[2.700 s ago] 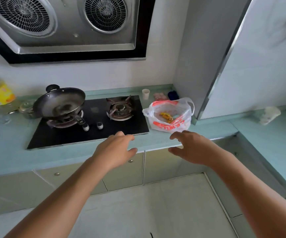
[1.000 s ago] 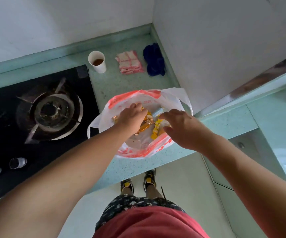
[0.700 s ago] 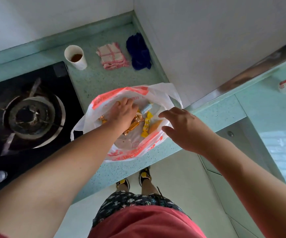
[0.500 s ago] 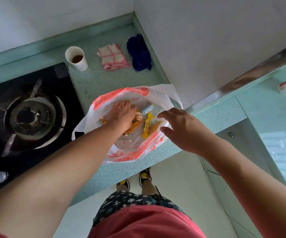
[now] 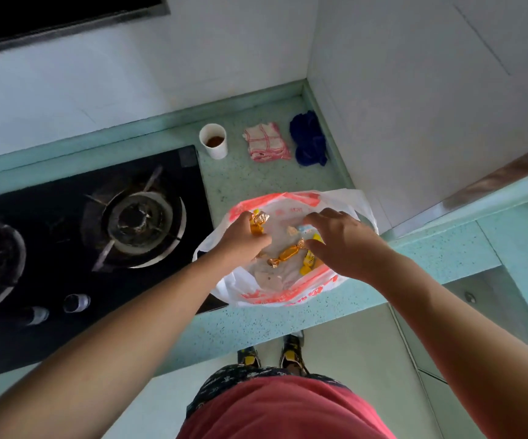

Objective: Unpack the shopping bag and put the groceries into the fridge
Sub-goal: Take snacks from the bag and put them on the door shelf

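Observation:
A white plastic shopping bag (image 5: 288,293) with red print lies open on the green counter, right of the stove. My left hand (image 5: 243,237) is inside its left side and grips a gold-wrapped candy (image 5: 257,221). My right hand (image 5: 340,240) reaches into the right side with curled fingers; whether it holds something is hidden. Between the hands lie another gold-wrapped candy (image 5: 286,253) and yellow-wrapped sweets (image 5: 308,263) at the bag's bottom. No fridge is in view.
A black gas stove (image 5: 98,236) fills the counter to the left. Behind the bag stand a white paper cup (image 5: 213,141), a pink checked cloth (image 5: 267,147) and a blue cloth (image 5: 308,139). A white wall closes the right corner.
My left hand has drawn back to the bag's left edge with a gold candy in it. My right hand has moved deeper into the bag. The view has tilted up a little.

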Motion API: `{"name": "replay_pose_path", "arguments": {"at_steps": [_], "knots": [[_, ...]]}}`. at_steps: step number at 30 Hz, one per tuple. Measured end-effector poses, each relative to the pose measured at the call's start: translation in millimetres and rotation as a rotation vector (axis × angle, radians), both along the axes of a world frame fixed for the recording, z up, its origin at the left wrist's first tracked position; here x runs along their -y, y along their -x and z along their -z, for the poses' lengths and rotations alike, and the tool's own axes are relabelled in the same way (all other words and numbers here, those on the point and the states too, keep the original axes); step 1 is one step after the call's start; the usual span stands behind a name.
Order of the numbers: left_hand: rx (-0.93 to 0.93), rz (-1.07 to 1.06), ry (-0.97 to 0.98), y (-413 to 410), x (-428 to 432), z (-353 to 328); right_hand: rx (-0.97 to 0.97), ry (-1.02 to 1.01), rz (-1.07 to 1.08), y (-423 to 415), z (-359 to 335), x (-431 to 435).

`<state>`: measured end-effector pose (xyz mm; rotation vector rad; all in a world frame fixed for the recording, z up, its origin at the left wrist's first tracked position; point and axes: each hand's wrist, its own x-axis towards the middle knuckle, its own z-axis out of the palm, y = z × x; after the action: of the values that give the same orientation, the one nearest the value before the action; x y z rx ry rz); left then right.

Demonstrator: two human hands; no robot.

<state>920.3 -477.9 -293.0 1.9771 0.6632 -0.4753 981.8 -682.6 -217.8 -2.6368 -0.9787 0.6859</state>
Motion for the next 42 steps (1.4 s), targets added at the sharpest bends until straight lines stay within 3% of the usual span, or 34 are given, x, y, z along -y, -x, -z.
{"name": "replay_pose_path", "arguments": {"at_steps": [4, 10, 26, 37, 42], "knots": [[0.034, -0.180, 0.159, 16.6, -4.4, -13.9, -0.026, 0.058, -0.014, -0.9, 0.6, -11.5], [0.106, -0.294, 0.248, 30.5, -7.8, -24.1, -0.064, 0.131, -0.030, -8.7, 14.7, -23.3], [0.051, -0.227, 0.297, 32.4, 3.1, 0.6, -0.234, 0.671, -0.040, -12.0, 109.4, -12.3], [0.054, -0.201, 0.361, 34.3, 4.4, -3.9, -0.048, 0.599, 0.003, 7.1, 119.7, 6.1], [0.101, -0.205, 0.312, 40.2, -7.4, -22.2, -0.049, 0.383, 0.079, 2.6, 85.4, -6.9]]}}
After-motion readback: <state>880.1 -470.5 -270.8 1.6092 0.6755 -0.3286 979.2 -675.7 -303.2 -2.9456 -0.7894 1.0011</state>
